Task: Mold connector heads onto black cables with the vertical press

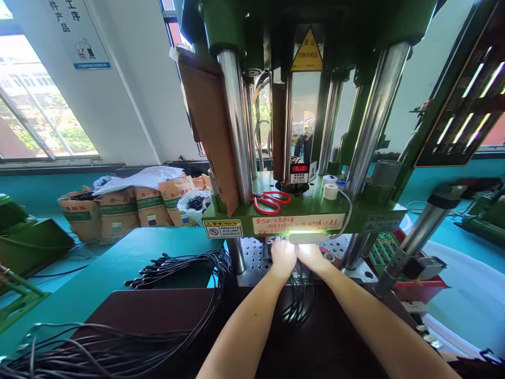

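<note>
Both arms reach forward under the green press plate (252, 225). My left hand (283, 256) and my right hand (309, 255) are side by side below the lit lamp (307, 238), nearly touching. Their fingers point away into the press and are hidden by the backs of the hands and the glare, so what they hold cannot be made out. Black cables (298, 302) hang down between the wrists over the dark table edge. A perforated metal plate (252, 255) lies beside my left hand.
Bundled black cables (177, 266) lie on the teal table (130, 252), and more loop across the brown board (130, 310) at the lower left. Red-handled scissors (272, 201) rest on the press. Steel columns (236, 126) flank the work area. A red bin (420, 289) stands right.
</note>
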`<state>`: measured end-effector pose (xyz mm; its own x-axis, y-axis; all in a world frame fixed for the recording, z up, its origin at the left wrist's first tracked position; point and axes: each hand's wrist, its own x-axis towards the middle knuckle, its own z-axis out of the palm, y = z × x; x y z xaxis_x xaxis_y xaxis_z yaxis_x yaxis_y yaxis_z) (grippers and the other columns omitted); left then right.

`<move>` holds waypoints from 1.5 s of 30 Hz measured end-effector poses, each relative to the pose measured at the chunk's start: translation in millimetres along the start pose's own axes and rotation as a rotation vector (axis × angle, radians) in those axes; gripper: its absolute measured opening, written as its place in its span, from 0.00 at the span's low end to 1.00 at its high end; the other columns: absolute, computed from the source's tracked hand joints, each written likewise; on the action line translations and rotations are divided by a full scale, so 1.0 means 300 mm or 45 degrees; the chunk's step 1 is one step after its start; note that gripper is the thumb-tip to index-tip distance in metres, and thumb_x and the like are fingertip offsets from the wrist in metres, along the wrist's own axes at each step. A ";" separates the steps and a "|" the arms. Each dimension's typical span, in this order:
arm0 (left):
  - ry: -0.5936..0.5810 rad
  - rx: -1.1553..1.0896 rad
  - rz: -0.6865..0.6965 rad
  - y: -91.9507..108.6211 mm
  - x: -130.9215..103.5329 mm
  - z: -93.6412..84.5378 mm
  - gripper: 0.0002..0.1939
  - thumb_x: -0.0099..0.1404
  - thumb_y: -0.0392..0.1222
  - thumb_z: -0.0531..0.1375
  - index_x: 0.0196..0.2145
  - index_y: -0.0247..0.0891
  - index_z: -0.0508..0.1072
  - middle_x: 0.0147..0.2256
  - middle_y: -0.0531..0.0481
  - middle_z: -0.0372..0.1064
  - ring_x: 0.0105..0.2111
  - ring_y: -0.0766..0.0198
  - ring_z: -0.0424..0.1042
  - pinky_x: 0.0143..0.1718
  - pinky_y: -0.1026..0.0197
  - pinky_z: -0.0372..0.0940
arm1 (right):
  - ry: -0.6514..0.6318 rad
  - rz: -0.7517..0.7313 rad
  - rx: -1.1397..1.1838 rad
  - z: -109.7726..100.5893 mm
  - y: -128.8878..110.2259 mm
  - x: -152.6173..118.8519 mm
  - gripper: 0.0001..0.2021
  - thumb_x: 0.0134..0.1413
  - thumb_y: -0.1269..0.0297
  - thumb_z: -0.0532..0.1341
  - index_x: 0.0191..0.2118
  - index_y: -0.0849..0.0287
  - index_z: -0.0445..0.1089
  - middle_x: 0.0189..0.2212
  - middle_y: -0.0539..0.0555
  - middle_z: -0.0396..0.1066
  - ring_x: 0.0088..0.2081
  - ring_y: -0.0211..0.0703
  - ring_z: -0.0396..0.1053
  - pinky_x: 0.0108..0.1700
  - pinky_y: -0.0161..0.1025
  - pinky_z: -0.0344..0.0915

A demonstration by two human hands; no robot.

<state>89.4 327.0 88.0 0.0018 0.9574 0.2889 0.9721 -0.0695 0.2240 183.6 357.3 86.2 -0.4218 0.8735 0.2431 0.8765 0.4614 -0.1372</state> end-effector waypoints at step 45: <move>-0.167 -0.151 0.148 -0.178 -0.011 -0.008 0.20 0.65 0.48 0.43 0.51 0.41 0.60 0.51 0.48 0.62 0.52 0.59 0.59 0.53 0.55 0.52 | -0.040 -0.129 -0.053 -0.024 0.124 -0.040 0.17 0.60 0.58 0.47 0.40 0.58 0.71 0.40 0.56 0.72 0.44 0.46 0.66 0.46 0.39 0.58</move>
<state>37.0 326.8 77.3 0.1503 0.9688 0.1972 0.9291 -0.2066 0.3068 223.0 362.9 85.0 -0.5155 0.8273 0.2233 0.8375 0.5415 -0.0729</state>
